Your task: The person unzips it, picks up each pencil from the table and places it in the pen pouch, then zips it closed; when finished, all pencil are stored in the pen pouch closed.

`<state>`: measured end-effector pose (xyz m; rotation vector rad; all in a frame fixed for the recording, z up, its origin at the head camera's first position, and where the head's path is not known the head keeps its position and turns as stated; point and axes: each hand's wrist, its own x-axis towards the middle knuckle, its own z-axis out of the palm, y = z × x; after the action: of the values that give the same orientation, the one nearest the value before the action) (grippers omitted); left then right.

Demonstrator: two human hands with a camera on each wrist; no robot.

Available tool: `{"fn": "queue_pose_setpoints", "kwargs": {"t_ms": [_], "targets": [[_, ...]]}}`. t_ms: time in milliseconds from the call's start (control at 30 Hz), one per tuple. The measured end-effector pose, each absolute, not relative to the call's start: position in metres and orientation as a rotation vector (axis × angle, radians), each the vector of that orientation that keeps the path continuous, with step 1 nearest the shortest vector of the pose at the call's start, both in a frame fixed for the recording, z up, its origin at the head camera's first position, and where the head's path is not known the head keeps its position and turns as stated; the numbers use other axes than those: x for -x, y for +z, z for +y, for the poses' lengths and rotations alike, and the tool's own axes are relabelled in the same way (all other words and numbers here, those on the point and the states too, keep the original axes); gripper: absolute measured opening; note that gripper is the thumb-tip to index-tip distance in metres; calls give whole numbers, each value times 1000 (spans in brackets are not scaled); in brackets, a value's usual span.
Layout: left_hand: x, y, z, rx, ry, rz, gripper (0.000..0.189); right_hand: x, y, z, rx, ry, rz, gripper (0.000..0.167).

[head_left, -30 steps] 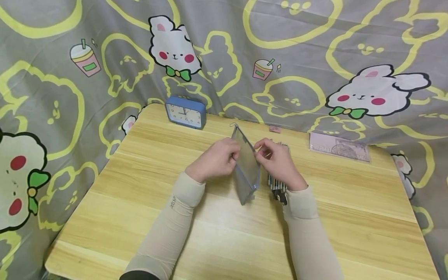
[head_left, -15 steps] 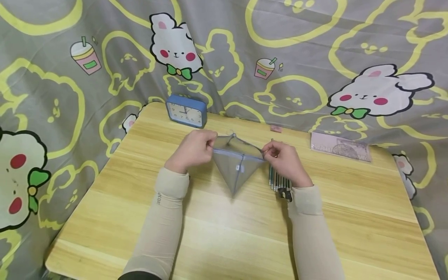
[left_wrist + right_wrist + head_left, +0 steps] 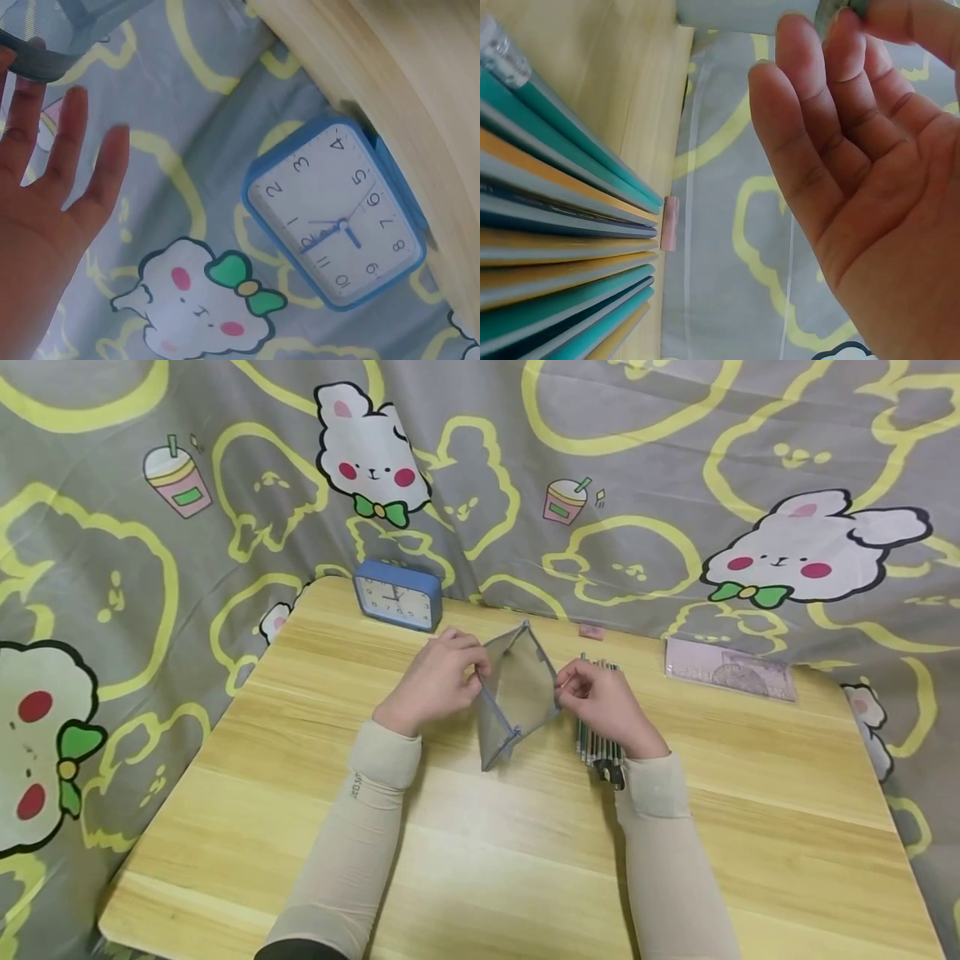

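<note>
A grey-blue mesh zipper pouch [image 3: 528, 689] is held up over the middle of the table, its mouth spread into a diamond. My left hand [image 3: 442, 681] pinches one side of the mouth between thumb and forefinger; in the left wrist view its other fingers [image 3: 69, 135] stretch out loosely under the pouch's dark rim [image 3: 37, 66]. On the opposite side, my right hand [image 3: 603, 706] pinches the other edge. A row of striped pencils [image 3: 592, 743] lies on the table beside and partly under the right hand, and shows large in the right wrist view.
A blue alarm clock [image 3: 397, 596] stands at the back left of the wooden table [image 3: 480, 877]. Along the back edge lie a small pink eraser-like block [image 3: 592, 632] and a flat pinkish printed sheet [image 3: 729, 670]. A black object [image 3: 609, 772] sits at the pencils' near end. A patterned curtain [image 3: 480, 493] hangs behind.
The pouch's mouth was narrow, was pulled wide apart, and is now narrower again. My left hand moved left, then back right; the right hand shifted slightly right.
</note>
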<state>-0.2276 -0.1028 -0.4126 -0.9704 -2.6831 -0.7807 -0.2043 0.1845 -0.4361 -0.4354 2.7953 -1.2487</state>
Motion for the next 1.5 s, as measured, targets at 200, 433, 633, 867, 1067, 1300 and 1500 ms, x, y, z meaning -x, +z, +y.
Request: {"fn": "queue_pose_setpoints", "kwargs": {"t_ms": [200,433,633,867,1067,1300,1500], "targets": [[225,-415,-93,991,-871,-2698,13,204,-435,185,431,-1248,2800,9],[222,-417,-76,1044,-865,-2662,11,207,-439,183,457,-1208,2806,8],[219,-412,-73,1020,-851,-2661,11,212,-435,209,375,-1151,2867,13],[219,-411,-71,1037,-800,-2674,10,206,-440,269,50,-947,2925,23],[218,-414,-72,1040,-812,-2673,10,207,-459,276,-5,-863,2861,23],[218,-412,-74,1028,-832,-2683,10,210,-460,268,-29,-717,2863,20],[218,-412,-75,1034,-827,-2682,10,209,-453,261,-121,-591,2844,18]]}}
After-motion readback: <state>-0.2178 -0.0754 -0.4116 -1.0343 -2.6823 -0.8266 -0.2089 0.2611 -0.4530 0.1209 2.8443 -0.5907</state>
